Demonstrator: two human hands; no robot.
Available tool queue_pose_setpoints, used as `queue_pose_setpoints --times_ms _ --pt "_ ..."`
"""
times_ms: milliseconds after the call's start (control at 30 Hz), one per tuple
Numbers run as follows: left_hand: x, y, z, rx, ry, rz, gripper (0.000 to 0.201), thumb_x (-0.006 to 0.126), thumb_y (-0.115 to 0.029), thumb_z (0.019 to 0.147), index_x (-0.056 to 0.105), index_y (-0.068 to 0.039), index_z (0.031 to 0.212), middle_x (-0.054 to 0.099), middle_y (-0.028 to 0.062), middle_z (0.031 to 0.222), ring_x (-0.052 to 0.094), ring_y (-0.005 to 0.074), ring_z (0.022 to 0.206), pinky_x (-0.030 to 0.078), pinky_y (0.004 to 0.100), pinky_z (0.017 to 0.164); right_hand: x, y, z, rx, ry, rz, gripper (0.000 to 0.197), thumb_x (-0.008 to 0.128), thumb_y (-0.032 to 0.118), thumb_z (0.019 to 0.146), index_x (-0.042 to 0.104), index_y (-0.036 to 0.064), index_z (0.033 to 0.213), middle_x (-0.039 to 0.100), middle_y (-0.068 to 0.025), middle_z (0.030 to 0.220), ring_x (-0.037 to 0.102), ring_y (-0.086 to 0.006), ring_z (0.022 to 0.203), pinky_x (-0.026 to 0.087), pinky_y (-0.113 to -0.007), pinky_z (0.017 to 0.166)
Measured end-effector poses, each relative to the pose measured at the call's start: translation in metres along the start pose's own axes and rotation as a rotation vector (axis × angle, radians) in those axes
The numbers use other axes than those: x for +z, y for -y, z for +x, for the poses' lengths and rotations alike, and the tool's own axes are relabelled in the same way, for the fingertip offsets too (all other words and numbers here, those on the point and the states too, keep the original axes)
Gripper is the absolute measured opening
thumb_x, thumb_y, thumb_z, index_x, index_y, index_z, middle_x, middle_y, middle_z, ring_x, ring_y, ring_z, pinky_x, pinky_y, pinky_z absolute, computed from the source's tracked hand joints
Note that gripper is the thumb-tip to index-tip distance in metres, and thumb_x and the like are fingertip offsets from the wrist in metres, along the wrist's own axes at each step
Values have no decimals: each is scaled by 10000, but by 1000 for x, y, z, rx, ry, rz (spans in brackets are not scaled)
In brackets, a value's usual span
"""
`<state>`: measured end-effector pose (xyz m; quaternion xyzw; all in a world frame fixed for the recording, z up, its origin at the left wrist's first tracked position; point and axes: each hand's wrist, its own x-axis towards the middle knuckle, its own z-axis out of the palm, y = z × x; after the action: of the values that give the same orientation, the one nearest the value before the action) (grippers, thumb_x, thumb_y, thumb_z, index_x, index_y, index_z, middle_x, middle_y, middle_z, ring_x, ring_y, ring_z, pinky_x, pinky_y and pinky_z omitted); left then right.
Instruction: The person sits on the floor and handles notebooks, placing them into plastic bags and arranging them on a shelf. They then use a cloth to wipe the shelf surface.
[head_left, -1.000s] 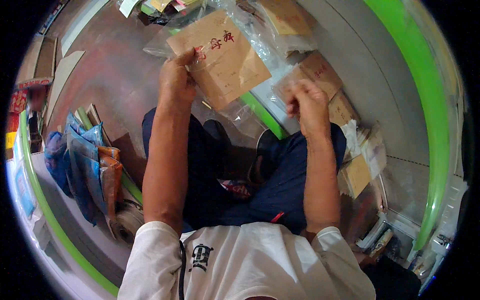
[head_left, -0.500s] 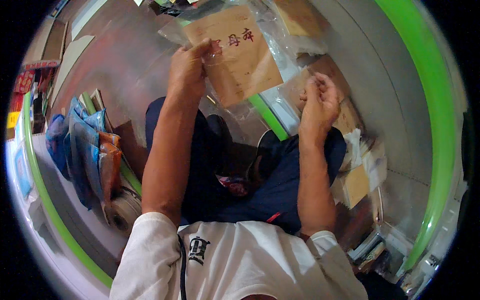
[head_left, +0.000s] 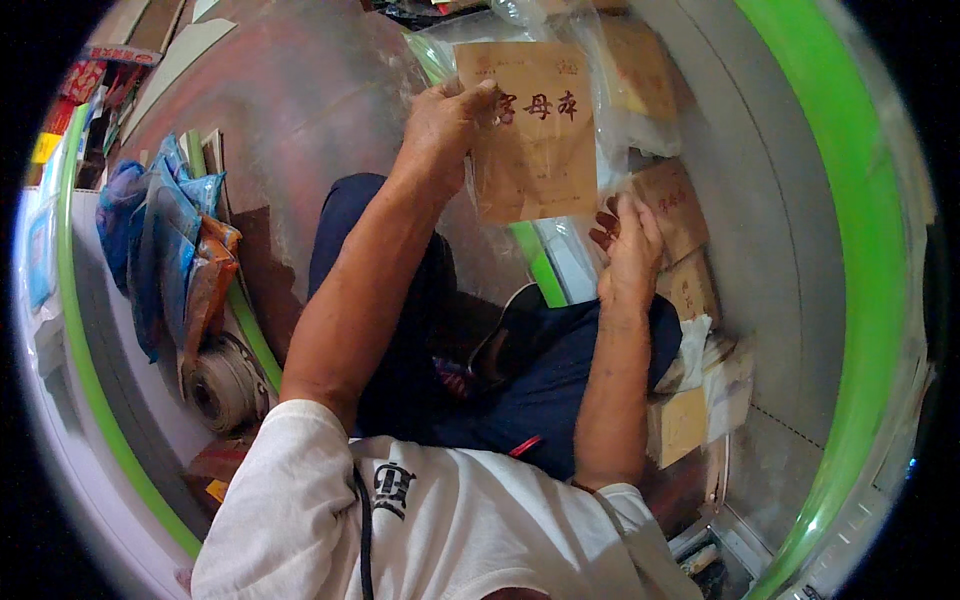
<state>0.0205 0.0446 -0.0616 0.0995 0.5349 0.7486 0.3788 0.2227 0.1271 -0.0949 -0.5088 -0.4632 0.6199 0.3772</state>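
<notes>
My left hand (head_left: 445,120) pinches the left edge of a brown paper-covered exercise book (head_left: 540,165), thumb on the front. The book is upright and faces me, with dark red handwriting across its cover. Clear plastic film (head_left: 607,110) shows along the book's right side. Just below and right of the book is my right hand (head_left: 630,245), its fingers curled in. What those fingers hold, if anything, cannot be made out.
Brown paper packets (head_left: 672,210) and plastic bags line the right side by a grey panel with a green rim (head_left: 850,250). To the left are blue and orange plastic packets (head_left: 165,255) and a roll of pale tape or cord (head_left: 225,385). A green-edged box (head_left: 560,260) lies beyond my knees.
The exercise book has turned from tilted to nearly straight and sits further right in view. My right hand has dropped slightly lower. The whole view has shifted a little.
</notes>
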Motion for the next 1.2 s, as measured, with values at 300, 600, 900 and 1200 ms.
queue_pose_setpoints --times_ms 300,600,900,1200 --pt "6 -7 -4 -7 41 22 233 580 -199 872 565 -6 1002 619 67 862 594 178 765 494 323 731 -3 8 -11 6 215 -178 269 584 242 881 614 -10 971 615 -40 803 571 -104 679 473 -232 548" --pt "5 -6 -5 -127 164 66 274 552 -241 896 570 -3 1030 634 83 907 613 175 769 511 316 722 -1 4 -9 -12 398 98 230 592 190 876 608 -7 995 612 -20 864 553 -76 736 471 -233 659" --pt "-6 -9 -3 -165 80 -12 332 466 -319 934 563 -16 1030 604 91 892 596 201 772 495 313 677 6 15 -19 -75 308 268 200 576 178 885 586 5 985 607 -33 916 554 -104 827 449 -258 775" --pt "10 11 -13 -230 191 15 318 498 -260 919 556 19 1060 608 84 880 593 195 788 496 326 689 22 6 -19 -205 -6 216 292 493 252 921 568 -16 1010 570 -78 995 504 -164 917 411 -302 830"
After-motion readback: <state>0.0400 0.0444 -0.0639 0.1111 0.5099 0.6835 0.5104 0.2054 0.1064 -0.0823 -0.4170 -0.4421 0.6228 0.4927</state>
